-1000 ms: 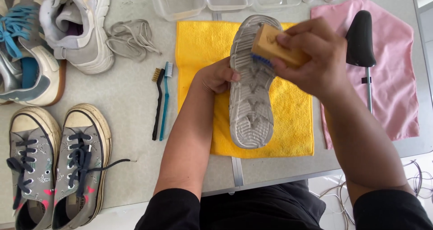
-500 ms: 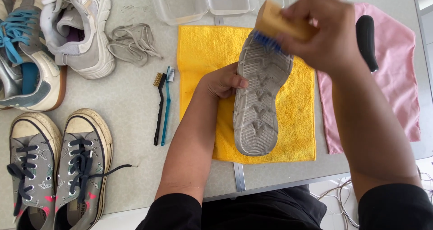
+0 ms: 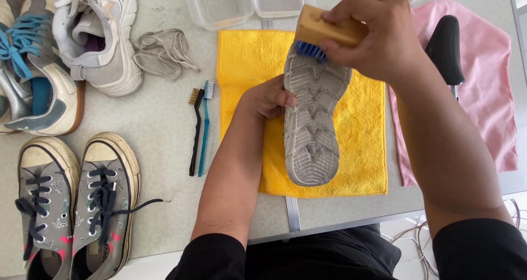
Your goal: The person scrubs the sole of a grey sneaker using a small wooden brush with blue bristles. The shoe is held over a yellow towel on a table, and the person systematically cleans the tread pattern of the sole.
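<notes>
Five shoes show in all: one grey-soled sneaker (image 3: 313,126) turned sole-up at centre frame, one pale grey chunky sneaker (image 3: 101,35) and one blue-laced trainer (image 3: 33,77) at upper left, and a pair of two grey canvas low-tops (image 3: 71,203) at lower left. There are two cloths, one yellow towel (image 3: 247,66) and one pink cloth (image 3: 488,93). Brushes number three: one wooden-backed blue-bristled brush (image 3: 321,35) and two slim handled brushes, black (image 3: 195,129) and teal (image 3: 205,126). Two clear plastic tubs (image 3: 250,3) sit at top centre, one heap of loose grey laces (image 3: 162,52) beside them.
</notes>
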